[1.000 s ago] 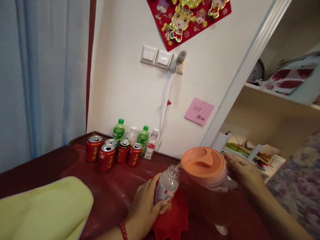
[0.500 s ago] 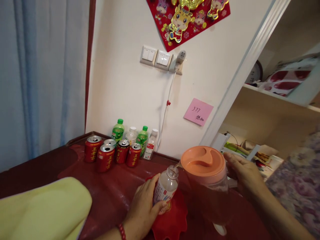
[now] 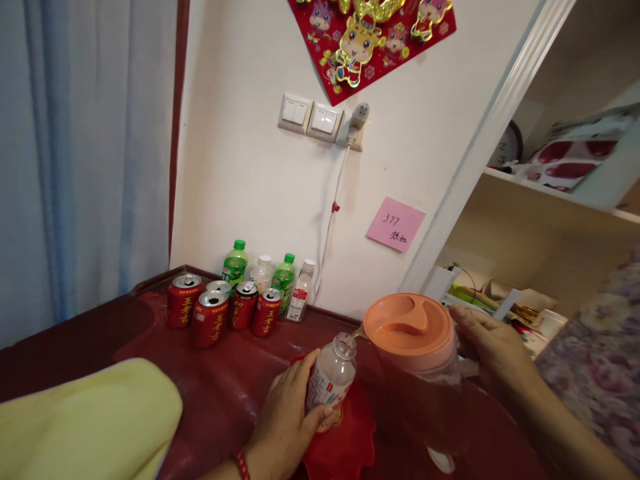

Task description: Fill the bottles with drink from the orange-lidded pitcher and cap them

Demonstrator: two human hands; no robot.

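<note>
My left hand [image 3: 287,410] is wrapped round a clear plastic bottle [image 3: 332,377] with a white printed label and an uncapped mouth. The bottle leans a little to the right, above a red scalloped tray [image 3: 345,437]. At the right, my right hand [image 3: 493,340] grips the handle of a clear pitcher [image 3: 420,400] with an orange lid and brown liquid inside. Its spout [image 3: 359,331] is tipped toward the bottle's mouth, close against it. Whether liquid is running there now is hard to make out.
Several red drink cans [image 3: 210,320] stand at the table's back left, with green-capped bottles [image 3: 235,265] and white-capped bottles [image 3: 299,293] behind them by the wall. A yellow cloth-like item [image 3: 95,420] lies front left. A white spoon-like piece [image 3: 441,460] shows under the pitcher.
The pitcher and bottle keep nearly the same pose, both hands still holding them. A thin brownish stream at the bottle's mouth earlier is less distinct now. The view has shifted slightly.
</note>
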